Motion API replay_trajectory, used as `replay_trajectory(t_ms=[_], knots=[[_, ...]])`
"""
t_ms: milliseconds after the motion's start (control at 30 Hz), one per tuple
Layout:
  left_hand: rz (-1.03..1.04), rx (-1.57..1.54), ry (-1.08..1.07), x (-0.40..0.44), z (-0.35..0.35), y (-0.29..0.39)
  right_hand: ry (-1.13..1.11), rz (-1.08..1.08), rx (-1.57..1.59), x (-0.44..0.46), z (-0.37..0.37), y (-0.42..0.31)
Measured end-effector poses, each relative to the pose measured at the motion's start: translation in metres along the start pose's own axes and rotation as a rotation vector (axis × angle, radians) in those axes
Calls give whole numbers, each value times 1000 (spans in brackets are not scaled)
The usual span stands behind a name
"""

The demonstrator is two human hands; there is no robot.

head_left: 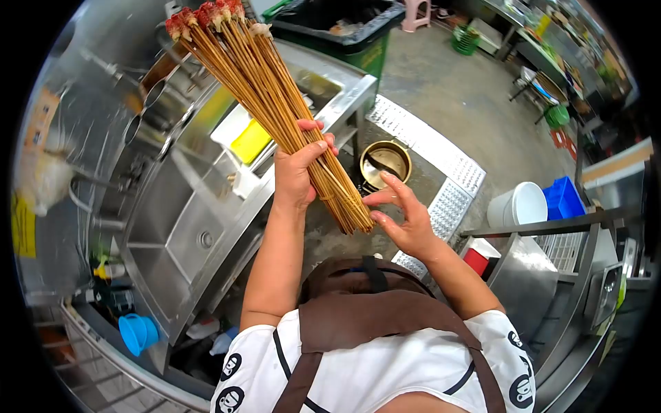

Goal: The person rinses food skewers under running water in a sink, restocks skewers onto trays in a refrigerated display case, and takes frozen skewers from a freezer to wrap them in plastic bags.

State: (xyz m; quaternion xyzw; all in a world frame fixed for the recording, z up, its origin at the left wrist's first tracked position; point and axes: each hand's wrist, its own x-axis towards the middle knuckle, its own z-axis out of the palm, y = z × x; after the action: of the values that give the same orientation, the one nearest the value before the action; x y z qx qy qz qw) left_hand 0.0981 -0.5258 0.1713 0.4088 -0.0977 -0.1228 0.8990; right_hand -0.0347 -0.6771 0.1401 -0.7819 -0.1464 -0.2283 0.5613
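A thick bundle of long bamboo skewers (pixel 265 103) slants across the upper middle of the head view. Red and whitish pieces (pixel 206 15) cluster at its far upper ends. My left hand (pixel 297 165) is wrapped round the lower part of the bundle. A thin band appears to circle the skewers just below that hand. My right hand (pixel 410 219) is at the bare lower ends, thumb and fingers apart; whether its fingertips touch the sticks I cannot tell. Beyond the bundle, a round metal pot (pixel 385 146) stands on the floor.
To the left runs a stainless steel sink (pixel 165 255) with a yellow item (pixel 251 142) on its edge. A lined green bin (pixel 375 58) stands beyond the counter. On the right are a white bucket (pixel 518 206), a blue crate (pixel 564 199) and a metal rack (pixel 530 265).
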Motion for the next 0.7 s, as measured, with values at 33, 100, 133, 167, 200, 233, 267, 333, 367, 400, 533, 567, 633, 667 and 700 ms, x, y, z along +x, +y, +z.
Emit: replay_trajectory(t_ms=[33, 100, 133, 167, 200, 233, 267, 333, 367, 400, 533, 567, 633, 667, 700], knots=[[-20, -1, -16, 9, 12, -13, 20, 12, -11, 3, -16, 5], [-142, 41, -70, 25, 29, -36, 3, 52, -89, 5, -40, 19], [-175, 62, -59, 33, 43, -45, 15, 47, -111, 5, -52, 26], [-192, 67, -71, 43, 53, -57, 33, 58, -114, 7, -64, 33], [-200, 98, -68, 52, 62, -69, 58, 17, -157, 9, -74, 41], [-207, 127, -66, 62, 71, -80, 83, -22, -203, 12, -85, 48], [-214, 121, -72, 71, 79, -91, 102, -10, -209, 16, -95, 56], [-265, 136, -98, 97, 90, -115, 67, -104, -299, 26, -115, 72], [-296, 143, -112, 109, 95, -125, 89, -85, -317, 31, -122, 78], [-314, 135, -116, 122, 102, -136, 96, -139, -402, 38, -131, 86], [-354, 79, -150, 168, 133, -180, 79, -175, -554, 63, -172, 110], [-369, 64, -156, 178, 141, -190, 85, -162, -557, 67, -181, 114], [-405, 131, -188, 197, 158, -202, 61, -113, -574, 72, -201, 128], [-402, 152, -203, 204, 167, -210, 51, -29, -507, 76, -211, 134], [-411, 158, -202, 212, 175, -218, 42, 55, -437, 78, -221, 142]])
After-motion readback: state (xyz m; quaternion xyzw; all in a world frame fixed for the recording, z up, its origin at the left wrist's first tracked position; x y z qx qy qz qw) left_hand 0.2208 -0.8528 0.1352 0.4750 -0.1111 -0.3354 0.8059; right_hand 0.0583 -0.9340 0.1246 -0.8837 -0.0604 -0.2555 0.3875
